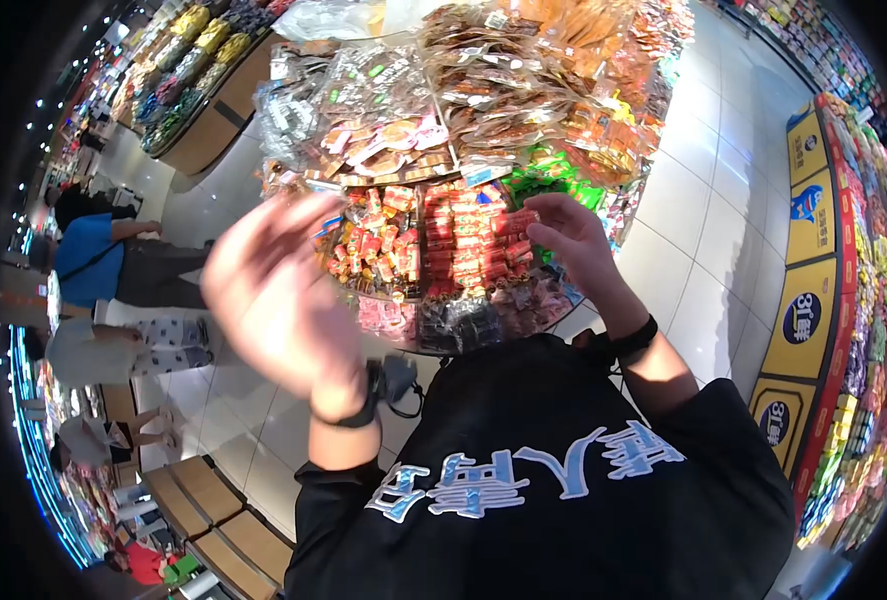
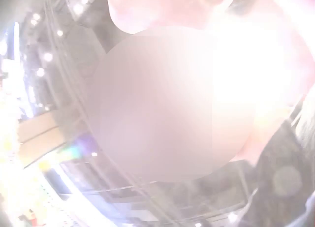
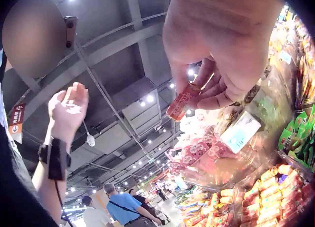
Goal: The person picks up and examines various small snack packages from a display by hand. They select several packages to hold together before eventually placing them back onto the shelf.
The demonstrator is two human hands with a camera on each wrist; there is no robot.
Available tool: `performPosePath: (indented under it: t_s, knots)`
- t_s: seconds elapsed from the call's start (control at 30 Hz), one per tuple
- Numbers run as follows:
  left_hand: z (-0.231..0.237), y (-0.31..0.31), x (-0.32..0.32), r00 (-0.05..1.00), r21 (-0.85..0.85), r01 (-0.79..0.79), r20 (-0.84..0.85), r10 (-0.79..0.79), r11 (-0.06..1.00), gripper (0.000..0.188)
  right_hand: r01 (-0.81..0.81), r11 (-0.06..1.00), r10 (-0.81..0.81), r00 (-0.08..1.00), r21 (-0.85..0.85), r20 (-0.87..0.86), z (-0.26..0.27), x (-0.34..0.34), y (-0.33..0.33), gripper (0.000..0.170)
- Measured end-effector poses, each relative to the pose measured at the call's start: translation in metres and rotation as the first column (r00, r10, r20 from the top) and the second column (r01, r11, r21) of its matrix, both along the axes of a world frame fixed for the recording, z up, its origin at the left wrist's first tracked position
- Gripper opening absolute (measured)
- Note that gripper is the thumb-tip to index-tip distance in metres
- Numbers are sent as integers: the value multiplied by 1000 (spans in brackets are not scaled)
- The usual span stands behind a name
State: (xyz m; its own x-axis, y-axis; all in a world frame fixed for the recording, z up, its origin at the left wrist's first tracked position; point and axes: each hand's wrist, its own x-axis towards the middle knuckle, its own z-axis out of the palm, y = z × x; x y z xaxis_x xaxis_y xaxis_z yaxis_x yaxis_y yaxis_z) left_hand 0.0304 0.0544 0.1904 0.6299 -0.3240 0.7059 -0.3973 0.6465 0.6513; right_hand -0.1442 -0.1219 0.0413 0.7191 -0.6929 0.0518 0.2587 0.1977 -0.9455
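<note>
My right hand [image 1: 581, 245] is over the right side of the snack display. In the right wrist view, its thumb and fingers pinch a small red-wrapped snack [image 3: 181, 105]. Below it, similar red packets [image 1: 453, 240] lie stacked in rows in one compartment. Loose red and orange packets [image 1: 373, 245] fill the compartment to the left. My left hand [image 1: 283, 290], blurred in the head view, is raised at the display's left side. The right wrist view shows this left hand [image 3: 71, 109] palm up with loosely bent fingers, holding nothing. Glare washes out the left wrist view.
Bagged snacks [image 1: 503, 90] are heaped at the back of the display, with green packets [image 1: 553, 180] on the right. A price tag [image 3: 240, 132] stands among them. Another shelf with yellow panels [image 1: 795, 312] runs along the right. People, one in a blue shirt [image 1: 88, 260], stand at left.
</note>
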Motion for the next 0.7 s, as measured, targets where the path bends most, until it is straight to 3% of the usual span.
performPosePath:
  t_s: [0.07, 0.1, 0.13, 0.2, 0.27, 0.33, 0.5, 0.7]
  knots:
    - [-46, -25, 18, 998, 514, 57, -18, -55, 856, 19, -23, 1000, 23, 999, -7, 25, 9, 6, -2, 29]
    - [-67, -33, 20, 996, 605, 1, 70, -54, 796, 20, -48, 999, 48, 997, -10, 59, 11, 10, -4, 28]
    - [-82, -40, 17, 980, 537, 200, -98, -175, 819, 20, -72, 997, 73, 997, -15, 41, 15, 13, -6, 28]
    - [-92, -44, 10, 903, 527, 428, -283, -323, 734, 20, -114, 993, 114, 993, -23, 2, 24, 20, -10, 26]
    - [-94, -41, 6, 879, 611, 476, -337, -337, 632, 21, -98, 992, 97, 995, -79, -21, 38, 25, -6, 21]
    - [-93, -39, -2, 806, 473, 588, -405, -431, 656, 26, -97, 988, 95, 995, -120, -26, 44, 29, -6, 19]
    - [-90, -34, -8, 835, 456, 543, -381, -396, 705, 27, -163, 982, 164, 986, -98, 11, 55, 38, -2, 19]
    - [-89, -28, -8, 783, 369, 585, -489, -385, 722, 29, -197, 965, 198, 980, -174, -9, 53, 37, -7, 23]
